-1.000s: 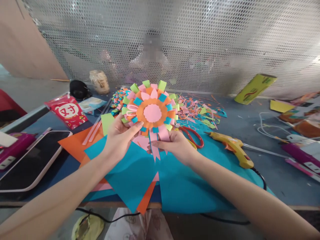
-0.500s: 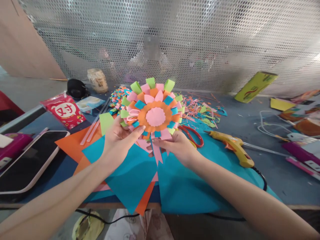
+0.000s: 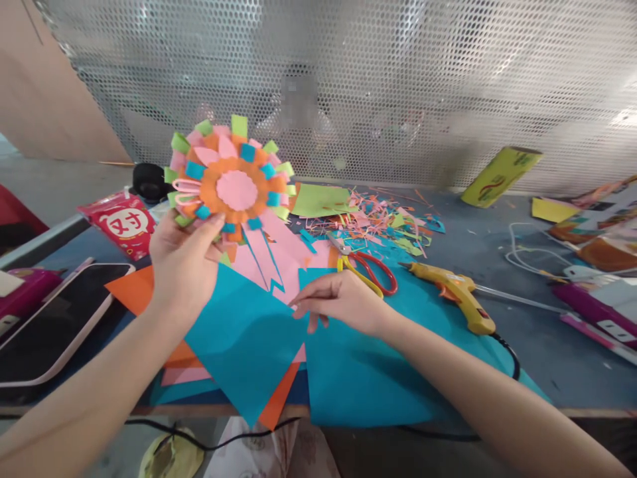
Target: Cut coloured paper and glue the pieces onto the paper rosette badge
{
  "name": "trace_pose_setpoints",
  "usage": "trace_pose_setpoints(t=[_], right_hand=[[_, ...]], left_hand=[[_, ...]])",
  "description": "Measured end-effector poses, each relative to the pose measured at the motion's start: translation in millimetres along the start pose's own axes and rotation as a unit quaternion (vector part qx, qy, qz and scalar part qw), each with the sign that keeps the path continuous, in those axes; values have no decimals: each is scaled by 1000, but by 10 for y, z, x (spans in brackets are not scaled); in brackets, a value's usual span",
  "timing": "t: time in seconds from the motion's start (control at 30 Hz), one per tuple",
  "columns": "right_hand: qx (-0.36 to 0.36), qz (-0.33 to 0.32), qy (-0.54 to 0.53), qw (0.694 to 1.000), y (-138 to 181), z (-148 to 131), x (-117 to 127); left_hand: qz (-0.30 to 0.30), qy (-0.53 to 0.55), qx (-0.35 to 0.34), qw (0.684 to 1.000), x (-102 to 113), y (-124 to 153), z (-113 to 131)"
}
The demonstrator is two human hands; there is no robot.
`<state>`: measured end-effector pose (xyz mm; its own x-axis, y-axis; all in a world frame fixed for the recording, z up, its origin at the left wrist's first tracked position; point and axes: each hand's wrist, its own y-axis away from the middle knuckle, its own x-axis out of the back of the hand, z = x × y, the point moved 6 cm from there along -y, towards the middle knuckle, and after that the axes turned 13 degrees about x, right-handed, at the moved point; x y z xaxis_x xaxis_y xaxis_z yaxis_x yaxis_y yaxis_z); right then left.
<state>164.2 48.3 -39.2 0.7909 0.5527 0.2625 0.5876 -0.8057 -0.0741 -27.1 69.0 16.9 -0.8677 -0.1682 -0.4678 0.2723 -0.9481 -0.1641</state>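
Note:
My left hand [image 3: 184, 259] holds a paper rosette [image 3: 236, 189] by its lower left edge, thumb in front. The rosette has a pink scalloped centre, an orange ring, and blue, orange, pink and green loops. Pink and blue ribbon tails [image 3: 263, 259] hang below it. My right hand [image 3: 343, 302] is apart from the rosette, over the blue paper sheets [image 3: 249, 332]. Its thumb and forefinger come together near a sheet's corner; whether anything is between them is hidden. Just beyond this hand lie scissors [image 3: 371, 269] with red and yellow handles.
A yellow glue gun [image 3: 458, 292] lies right of the scissors, its cord running off the front edge. Paper scraps [image 3: 388, 222] are heaped behind. A phone [image 3: 60, 325] and red packet [image 3: 122, 222] are at left. A yellow-green tube [image 3: 500, 176] stands tilted near the perforated metal panel [image 3: 398, 86].
My right hand has let go of the rosette's ribbon tail and moved down. The left hand has carried the rosette left and up, uncovering the scissors and a green paper piece.

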Motion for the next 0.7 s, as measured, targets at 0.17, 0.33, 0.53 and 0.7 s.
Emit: trace_pose_setpoints(t=[0.17, 0.33, 0.53, 0.7], right_hand=[[135, 39, 461, 876, -25, -112, 216], [140, 66, 592, 791, -125, -18, 405], [85, 23, 621, 779, -143, 112, 395], [66, 26, 635, 769, -143, 110, 407]], left_hand=[[20, -20, 175, 984, 165, -77, -296], [18, -162, 240, 957, 252, 104, -529], [-14, -303, 143, 942, 249, 137, -517], [-32, -390, 101, 915, 271, 125, -520]])
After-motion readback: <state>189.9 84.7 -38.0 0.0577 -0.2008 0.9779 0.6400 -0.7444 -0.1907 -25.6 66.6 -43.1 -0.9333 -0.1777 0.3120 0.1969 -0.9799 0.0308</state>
